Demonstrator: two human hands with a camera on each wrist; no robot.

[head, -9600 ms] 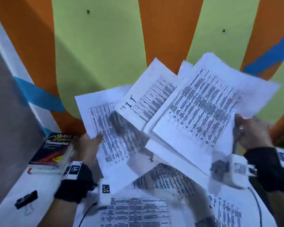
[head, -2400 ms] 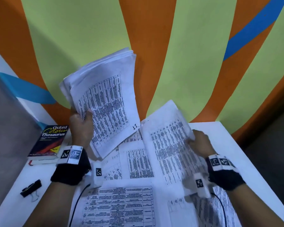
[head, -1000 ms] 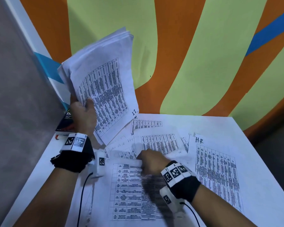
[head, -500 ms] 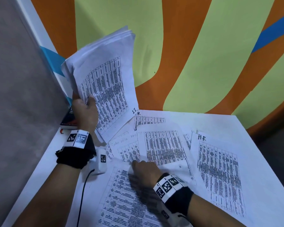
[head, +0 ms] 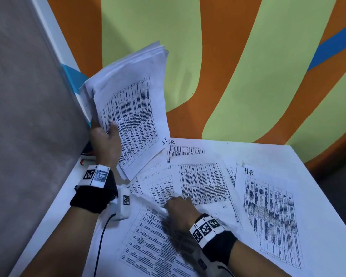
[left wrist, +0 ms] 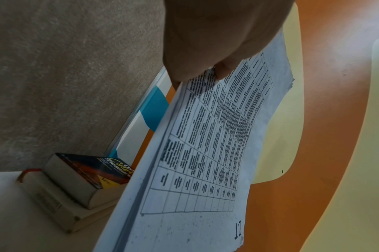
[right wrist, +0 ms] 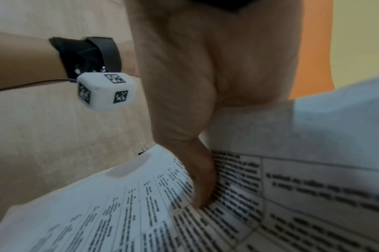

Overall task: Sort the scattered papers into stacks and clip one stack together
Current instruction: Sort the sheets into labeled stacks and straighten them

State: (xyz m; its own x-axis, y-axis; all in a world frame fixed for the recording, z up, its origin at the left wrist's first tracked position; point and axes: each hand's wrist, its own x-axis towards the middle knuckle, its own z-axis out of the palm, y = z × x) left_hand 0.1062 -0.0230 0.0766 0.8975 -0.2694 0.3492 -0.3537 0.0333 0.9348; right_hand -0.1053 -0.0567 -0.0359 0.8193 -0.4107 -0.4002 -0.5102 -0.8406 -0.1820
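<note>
My left hand holds a thick stack of printed sheets upright above the table's left side, thumb on the front page. That page is marked "IT" at its lower corner, and the same stack fills the left wrist view. My right hand grips the top edge of a loose table-printed sheet at the near middle and curls that edge up. In the right wrist view the thumb presses on that sheet. A black binder clip peeks out behind the sheet's edge.
Several more printed sheets lie spread on the white table, one marked "HR" at the right and another in the middle. Two stacked books sit at the far left by a grey partition. A striped wall stands behind.
My right hand left the "HR" sheet at the right, moved to the near middle sheet, took its top edge and lifted it. The left hand kept the stack raised.
</note>
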